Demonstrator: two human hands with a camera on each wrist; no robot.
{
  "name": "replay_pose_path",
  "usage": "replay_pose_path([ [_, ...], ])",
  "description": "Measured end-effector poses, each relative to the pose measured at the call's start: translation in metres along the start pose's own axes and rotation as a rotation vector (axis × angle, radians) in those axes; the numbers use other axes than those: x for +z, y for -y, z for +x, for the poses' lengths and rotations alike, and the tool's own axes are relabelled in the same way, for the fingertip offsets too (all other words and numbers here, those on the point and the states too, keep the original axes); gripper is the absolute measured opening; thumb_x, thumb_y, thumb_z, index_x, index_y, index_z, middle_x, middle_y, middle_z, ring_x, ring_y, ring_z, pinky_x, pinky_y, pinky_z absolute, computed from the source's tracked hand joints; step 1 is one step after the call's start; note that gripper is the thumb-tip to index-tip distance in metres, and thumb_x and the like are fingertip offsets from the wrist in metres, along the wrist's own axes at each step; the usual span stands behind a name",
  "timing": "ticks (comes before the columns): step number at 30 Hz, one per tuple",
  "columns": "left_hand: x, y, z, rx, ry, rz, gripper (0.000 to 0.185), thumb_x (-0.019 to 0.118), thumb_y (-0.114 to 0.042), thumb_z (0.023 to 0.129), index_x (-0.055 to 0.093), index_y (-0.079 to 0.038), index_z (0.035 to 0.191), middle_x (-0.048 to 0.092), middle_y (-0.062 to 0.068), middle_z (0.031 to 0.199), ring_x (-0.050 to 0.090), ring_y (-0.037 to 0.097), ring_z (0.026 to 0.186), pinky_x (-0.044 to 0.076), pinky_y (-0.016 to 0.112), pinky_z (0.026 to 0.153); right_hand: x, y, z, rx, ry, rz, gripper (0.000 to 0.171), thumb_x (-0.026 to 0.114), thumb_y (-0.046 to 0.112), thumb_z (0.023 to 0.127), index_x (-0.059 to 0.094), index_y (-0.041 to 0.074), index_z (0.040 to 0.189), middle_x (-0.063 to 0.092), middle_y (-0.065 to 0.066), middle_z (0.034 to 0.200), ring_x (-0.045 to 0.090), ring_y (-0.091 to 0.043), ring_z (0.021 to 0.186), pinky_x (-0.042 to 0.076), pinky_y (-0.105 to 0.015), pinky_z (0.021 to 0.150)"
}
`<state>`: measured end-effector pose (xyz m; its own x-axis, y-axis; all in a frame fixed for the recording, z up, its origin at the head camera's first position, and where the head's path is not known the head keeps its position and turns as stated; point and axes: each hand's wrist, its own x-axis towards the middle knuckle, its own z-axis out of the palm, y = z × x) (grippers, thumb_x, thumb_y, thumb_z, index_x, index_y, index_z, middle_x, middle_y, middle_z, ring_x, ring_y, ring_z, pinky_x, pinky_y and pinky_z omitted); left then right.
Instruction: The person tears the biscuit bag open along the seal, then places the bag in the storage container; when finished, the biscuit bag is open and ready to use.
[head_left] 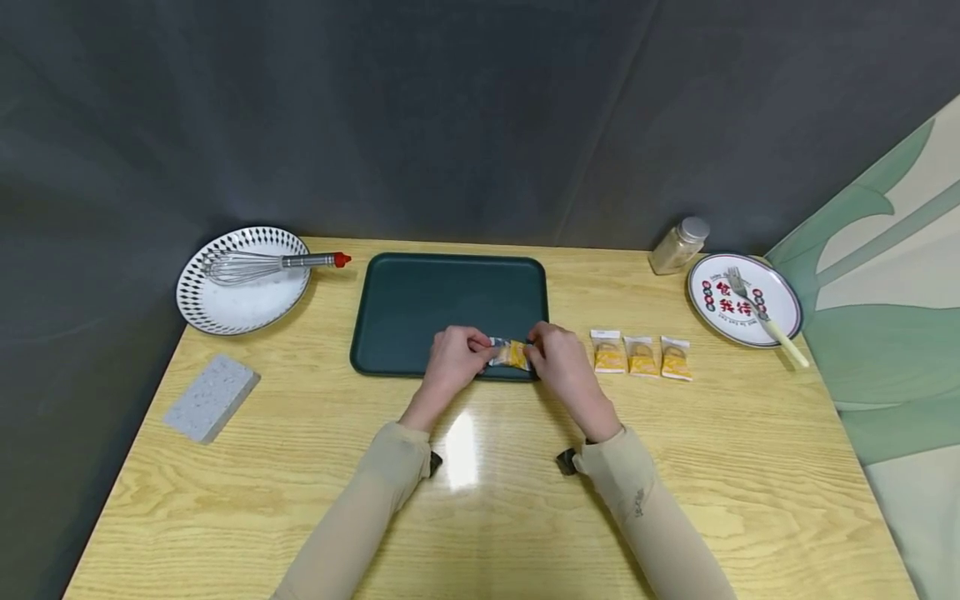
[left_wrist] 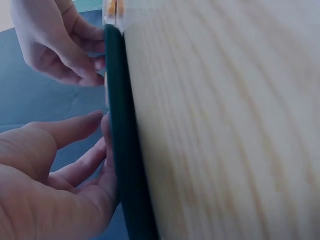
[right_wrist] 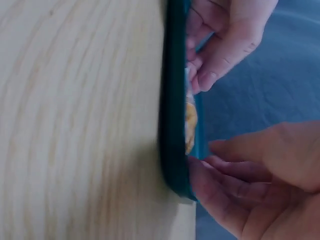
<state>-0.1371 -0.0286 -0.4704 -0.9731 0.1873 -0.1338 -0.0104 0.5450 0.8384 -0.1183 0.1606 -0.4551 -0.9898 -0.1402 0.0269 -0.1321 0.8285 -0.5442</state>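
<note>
Over the front right part of a dark green tray (head_left: 450,300) lies a small wrapped cookie (head_left: 512,353) in a clear and yellow packet. My left hand (head_left: 452,360) pinches the packet's left end between thumb and fingers. At its right end, my right hand (head_left: 564,367) pinches it the same way. In the right wrist view the golden cookie (right_wrist: 190,125) shows between both hands, just behind the tray's raised rim (right_wrist: 172,115). That rim hides most of the packet in the left wrist view.
Three similar packets (head_left: 642,357) stand in a row right of the tray. Farther right are a shaker jar (head_left: 678,246) and a plate (head_left: 712,323) with a fork (head_left: 765,321). To the left, a whisk (head_left: 258,265) lies on a patterned plate (head_left: 247,317), with a grey block (head_left: 212,398) nearer.
</note>
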Motion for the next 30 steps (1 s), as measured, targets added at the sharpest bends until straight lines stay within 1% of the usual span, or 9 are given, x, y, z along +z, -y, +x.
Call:
replay_pose_path([
  [4,-0.002,0.001,-0.005,0.025,-0.017,0.02,0.014,0.077,-0.014,0.101,0.081,-0.001,0.104,0.077,0.007,0.088,0.071,0.018,0.071,0.06,0.038,0.073,-0.008,-0.004,-0.009,-0.027,-0.081,0.081,0.01,0.067,0.001,0.104,0.073,-0.007,0.108,0.073,-0.018,0.092,0.067,-0.028,0.072,0.057,-0.042,0.063],
  [8,0.0,0.0,-0.009,0.091,-0.106,0.054,0.015,0.072,-0.015,0.105,0.081,-0.002,0.103,0.075,0.005,0.086,0.069,0.02,0.072,0.058,0.043,0.077,-0.02,-0.012,-0.015,-0.005,-0.158,0.121,0.014,0.063,0.002,0.106,0.074,-0.007,0.11,0.074,-0.019,0.092,0.069,-0.028,0.071,0.056,-0.042,0.062],
  [11,0.004,-0.006,-0.011,0.137,-0.171,0.019,0.018,0.068,-0.014,0.106,0.08,-0.001,0.104,0.075,0.006,0.087,0.07,0.02,0.072,0.059,0.043,0.077,-0.029,-0.02,-0.019,0.025,-0.195,0.137,0.018,0.061,0.002,0.107,0.073,-0.01,0.113,0.075,-0.021,0.094,0.073,-0.034,0.078,0.06,-0.049,0.068],
  [14,0.009,-0.015,-0.013,0.179,-0.198,-0.068,0.02,0.066,-0.013,0.107,0.08,0.002,0.108,0.077,0.01,0.092,0.074,0.022,0.078,0.061,0.041,0.078,-0.037,-0.031,-0.025,0.059,-0.214,0.153,0.02,0.059,0.003,0.108,0.071,-0.012,0.117,0.074,-0.024,0.099,0.074,-0.04,0.087,0.061,-0.055,0.076],
  [16,0.014,-0.022,-0.015,0.193,-0.186,-0.14,0.021,0.065,-0.012,0.108,0.079,0.003,0.113,0.078,0.013,0.097,0.076,0.024,0.084,0.063,0.039,0.078,-0.041,-0.038,-0.028,0.076,-0.231,0.154,0.021,0.059,0.003,0.109,0.07,-0.013,0.118,0.073,-0.026,0.1,0.074,-0.042,0.09,0.06,-0.056,0.079],
  [18,0.021,-0.029,-0.017,0.189,-0.152,-0.192,0.022,0.064,-0.013,0.109,0.078,0.003,0.117,0.078,0.013,0.103,0.077,0.025,0.09,0.063,0.036,0.079,-0.045,-0.044,-0.03,0.089,-0.251,0.149,0.022,0.059,0.003,0.108,0.069,-0.013,0.119,0.073,-0.028,0.101,0.073,-0.043,0.092,0.06,-0.057,0.08],
  [23,0.041,-0.046,-0.023,0.154,-0.014,-0.294,0.027,0.061,-0.015,0.111,0.073,0.001,0.129,0.076,0.014,0.118,0.077,0.026,0.101,0.061,0.029,0.077,-0.052,-0.058,-0.036,0.138,-0.302,0.12,0.024,0.059,0.003,0.107,0.069,-0.014,0.12,0.074,-0.029,0.102,0.073,-0.044,0.092,0.057,-0.056,0.081],
  [25,0.049,-0.052,-0.025,0.152,0.029,-0.334,0.03,0.06,-0.016,0.111,0.071,0.002,0.132,0.074,0.015,0.124,0.076,0.028,0.106,0.061,0.029,0.079,-0.054,-0.062,-0.038,0.156,-0.309,0.115,0.025,0.059,0.003,0.107,0.068,-0.015,0.122,0.073,-0.03,0.103,0.073,-0.045,0.093,0.057,-0.057,0.081],
  [30,0.065,-0.06,-0.026,0.132,0.096,-0.387,0.038,0.057,-0.02,0.113,0.065,0.004,0.141,0.07,0.017,0.134,0.072,0.031,0.117,0.06,0.032,0.091,-0.054,-0.068,-0.039,0.164,-0.285,0.118,0.03,0.057,0.005,0.108,0.066,-0.018,0.126,0.072,-0.033,0.108,0.073,-0.048,0.096,0.058,-0.06,0.084],
])
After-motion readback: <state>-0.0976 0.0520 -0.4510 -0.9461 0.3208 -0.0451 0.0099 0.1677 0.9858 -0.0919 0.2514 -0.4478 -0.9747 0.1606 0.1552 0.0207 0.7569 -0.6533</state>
